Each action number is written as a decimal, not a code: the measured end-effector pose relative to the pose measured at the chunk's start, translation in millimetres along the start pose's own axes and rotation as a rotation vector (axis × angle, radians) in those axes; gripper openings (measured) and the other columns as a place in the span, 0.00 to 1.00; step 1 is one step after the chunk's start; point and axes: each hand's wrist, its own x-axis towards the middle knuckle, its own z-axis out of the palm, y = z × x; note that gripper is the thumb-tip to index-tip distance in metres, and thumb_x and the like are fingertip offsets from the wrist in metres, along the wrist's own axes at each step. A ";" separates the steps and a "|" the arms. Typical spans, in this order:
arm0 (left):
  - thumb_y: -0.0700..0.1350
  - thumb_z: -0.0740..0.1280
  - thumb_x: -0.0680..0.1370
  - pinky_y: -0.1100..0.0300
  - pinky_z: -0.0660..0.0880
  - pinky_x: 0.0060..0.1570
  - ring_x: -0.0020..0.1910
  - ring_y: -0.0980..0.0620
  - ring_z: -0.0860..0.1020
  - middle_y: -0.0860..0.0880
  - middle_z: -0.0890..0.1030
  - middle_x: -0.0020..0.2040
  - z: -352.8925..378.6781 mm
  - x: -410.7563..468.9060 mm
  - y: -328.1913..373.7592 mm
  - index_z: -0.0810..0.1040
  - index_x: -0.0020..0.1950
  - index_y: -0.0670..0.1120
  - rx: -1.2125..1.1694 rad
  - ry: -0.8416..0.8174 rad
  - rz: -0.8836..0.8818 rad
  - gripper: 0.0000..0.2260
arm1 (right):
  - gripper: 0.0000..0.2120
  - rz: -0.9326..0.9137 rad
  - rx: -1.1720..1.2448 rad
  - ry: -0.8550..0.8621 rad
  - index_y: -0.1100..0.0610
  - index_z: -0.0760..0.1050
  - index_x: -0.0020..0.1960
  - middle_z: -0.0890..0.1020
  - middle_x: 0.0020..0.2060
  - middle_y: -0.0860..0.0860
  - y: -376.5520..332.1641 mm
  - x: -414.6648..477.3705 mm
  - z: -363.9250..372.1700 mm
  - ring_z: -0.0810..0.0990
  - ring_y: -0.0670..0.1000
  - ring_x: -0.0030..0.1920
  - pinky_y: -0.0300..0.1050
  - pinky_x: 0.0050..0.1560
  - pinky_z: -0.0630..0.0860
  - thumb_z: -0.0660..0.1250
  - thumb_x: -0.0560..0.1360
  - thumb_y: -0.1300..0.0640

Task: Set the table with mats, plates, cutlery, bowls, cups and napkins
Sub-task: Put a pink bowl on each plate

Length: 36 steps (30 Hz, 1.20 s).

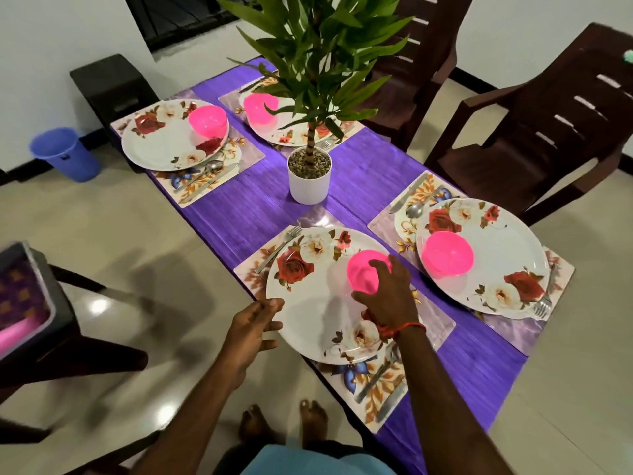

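Your right hand (387, 293) clamps a round pink plastic bowl (364, 269) on the glossy rose-print plate (308, 303), and your fingers hide which way its mouth faces. Your left hand (253, 327), fingers loosely bent, is at the plate's rim; whether it grips is unclear. Beyond your knuckles stands a potted plant (310, 180).

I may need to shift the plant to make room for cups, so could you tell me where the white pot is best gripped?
I would grip the straight wall of the white pot, coming in level from the near side. The leaves spread wide overhead and block the top, while the upright wall stands clear of the mats on the purple cloth.
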 end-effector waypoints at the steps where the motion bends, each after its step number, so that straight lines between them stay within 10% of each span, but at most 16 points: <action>1: 0.62 0.71 0.76 0.52 0.82 0.46 0.55 0.48 0.83 0.55 0.85 0.56 0.5 0.4 1.0 0.83 0.61 0.53 0.003 -0.002 0.004 0.19 | 0.41 0.005 -0.002 0.004 0.52 0.65 0.75 0.57 0.78 0.58 1.6 2.2 -0.7 0.54 0.62 0.77 0.61 0.71 0.66 0.80 0.68 0.47; 16: 0.63 0.68 0.74 0.52 0.83 0.47 0.56 0.49 0.83 0.55 0.84 0.57 2.9 -0.1 6.7 0.81 0.63 0.54 0.031 0.021 0.024 0.22 | 0.49 -0.051 -0.189 0.073 0.48 0.61 0.78 0.57 0.79 0.60 9.7 7.1 -12.4 0.50 0.63 0.79 0.66 0.75 0.56 0.79 0.63 0.36; 36: 0.57 0.67 0.82 0.54 0.79 0.48 0.56 0.51 0.81 0.52 0.84 0.57 -67.1 -36.2 5.2 0.83 0.57 0.55 -0.033 0.307 0.154 0.09 | 0.29 -0.353 -0.359 0.024 0.47 0.72 0.73 0.64 0.76 0.61 -60.4 18.9 6.9 0.58 0.67 0.77 0.70 0.73 0.56 0.69 0.75 0.40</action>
